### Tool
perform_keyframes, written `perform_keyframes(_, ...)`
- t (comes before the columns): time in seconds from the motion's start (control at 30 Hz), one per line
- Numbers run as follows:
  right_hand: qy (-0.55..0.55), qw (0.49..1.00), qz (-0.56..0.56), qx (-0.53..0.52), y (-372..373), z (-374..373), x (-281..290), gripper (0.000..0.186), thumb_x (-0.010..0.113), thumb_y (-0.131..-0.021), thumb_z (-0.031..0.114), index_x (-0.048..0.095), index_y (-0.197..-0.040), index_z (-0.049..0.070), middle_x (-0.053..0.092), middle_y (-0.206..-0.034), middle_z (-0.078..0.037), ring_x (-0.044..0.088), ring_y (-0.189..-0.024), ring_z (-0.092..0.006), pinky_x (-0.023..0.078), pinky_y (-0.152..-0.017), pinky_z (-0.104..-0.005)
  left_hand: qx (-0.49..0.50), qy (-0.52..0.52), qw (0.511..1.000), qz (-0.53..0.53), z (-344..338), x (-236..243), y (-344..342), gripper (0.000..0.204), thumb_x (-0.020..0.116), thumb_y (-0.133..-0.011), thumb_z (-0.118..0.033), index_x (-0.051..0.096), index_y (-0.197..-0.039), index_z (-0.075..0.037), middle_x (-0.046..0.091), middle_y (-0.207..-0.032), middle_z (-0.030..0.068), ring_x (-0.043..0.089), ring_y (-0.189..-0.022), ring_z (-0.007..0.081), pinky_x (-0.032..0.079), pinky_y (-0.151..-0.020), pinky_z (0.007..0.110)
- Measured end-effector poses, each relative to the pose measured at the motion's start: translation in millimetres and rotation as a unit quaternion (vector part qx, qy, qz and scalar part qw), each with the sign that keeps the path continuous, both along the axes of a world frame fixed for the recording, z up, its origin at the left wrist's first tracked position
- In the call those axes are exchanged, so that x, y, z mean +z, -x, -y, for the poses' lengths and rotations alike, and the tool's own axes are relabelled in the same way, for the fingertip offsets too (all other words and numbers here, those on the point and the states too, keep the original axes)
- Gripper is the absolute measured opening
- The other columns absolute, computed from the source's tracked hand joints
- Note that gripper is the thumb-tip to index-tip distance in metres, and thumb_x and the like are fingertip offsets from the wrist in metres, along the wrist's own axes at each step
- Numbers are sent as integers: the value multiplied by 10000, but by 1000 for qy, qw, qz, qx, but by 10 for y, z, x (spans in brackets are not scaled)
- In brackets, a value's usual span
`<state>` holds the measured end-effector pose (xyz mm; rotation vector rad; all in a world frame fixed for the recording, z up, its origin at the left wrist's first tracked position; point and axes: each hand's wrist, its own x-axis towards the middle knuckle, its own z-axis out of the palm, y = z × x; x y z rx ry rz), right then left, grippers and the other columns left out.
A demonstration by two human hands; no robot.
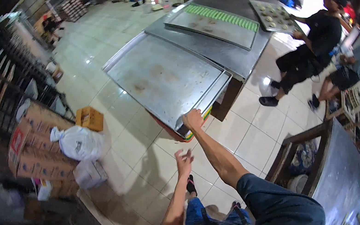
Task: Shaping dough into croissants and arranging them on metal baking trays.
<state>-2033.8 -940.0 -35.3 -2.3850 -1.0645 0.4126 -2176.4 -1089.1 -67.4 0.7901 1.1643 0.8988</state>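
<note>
So the right hand (193, 119) is clamped on the near corner of a big metal sheet tray (163, 80), fingers curled over the edge and pressed together on it. That tray sits at the near end of the long steel bench (227, 54), overhanging the bench's end a bit. The left hand (183, 161) hangs in the air below and short of that corner, fingers loosely spread, holding nothing.

If it were me, I'd get that free hand onto the tray's near edge, a bit left of the corner, before moving anything. One corner grip on a sheet that wide will probably twist or tip it. Keep it level and slide rather than yank, since there's something colourful stacked right under the corner that could catch.

Further along the bench from the tray lies another flat tray with a green strip (215, 24), and past that a baking pan with round pieces (273, 17). A person in black (319, 45) sits at the bench's right side. Left of the tray, down on the white tiled floor (119, 140), there's a yellow crate (90, 118), a white plastic bag (77, 144) and stacked cardboard boxes (32, 148). Racks line the far left wall.
</note>
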Motion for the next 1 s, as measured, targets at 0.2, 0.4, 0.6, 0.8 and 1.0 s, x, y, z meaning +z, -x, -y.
perform_keyframes(0.2, 33, 995, -75, -52, 230, -152, 247, 460, 613, -733, 295, 587, -1033, -53, 612, -975, -231, 544, -1031, -399, 483, -840, -449, 114, 162, 958, 207, -940, -398, -220, 337, 386, -950, -378, 444, -957, -46, 553, -857, 67, 560, -733, 240, 472, -782, 482)
perform_keyframes(0.4, -178, 913, -251, -267, 113, 56, 157, 551, 638, -685, 273, 508, -1119, -42, 626, -847, -228, 632, -821, -335, 502, -740, -428, 70, 181, 969, 151, -990, -586, -297, 241, 466, -895, -281, 534, -859, -53, 565, -739, 60, 573, -702, 220, 508, -706, 409)
perform_keyframes(0.6, -176, 829, -501, -174, 137, 379, 817, 889, 605, -625, 263, 281, -1416, 18, 461, -1291, -269, 474, -1187, -329, 431, -918, -422, -112, 63, 979, 157, -1454, -1068, -63, 451, 407, -932, -407, 614, -990, -10, 667, -809, 80, 629, -669, 177, 535, -579, 323)
perform_keyframes(0.8, -321, 779, -514, -159, 227, 1218, 1500, 849, 587, -583, 164, 249, -1350, 25, 442, -1076, -180, 448, -993, -268, 429, -795, -360, -266, 14, 930, 253, -1329, -775, -156, 485, 383, -932, -438, 548, -1084, -8, 607, -938, 109, 583, -799, 210, 501, -679, 359)
perform_keyframes(1.0, -333, 734, -574, -143, 495, 1619, 2102, 1020, 596, -615, 179, 68, -1479, 54, 425, -1237, -201, 433, -1091, -289, 418, -893, -340, -316, -92, 877, 350, -1862, -379, 577, 551, 354, -932, -475, 469, -1197, -5, 536, -1094, 144, 527, -957, 250, 460, -798, 403)
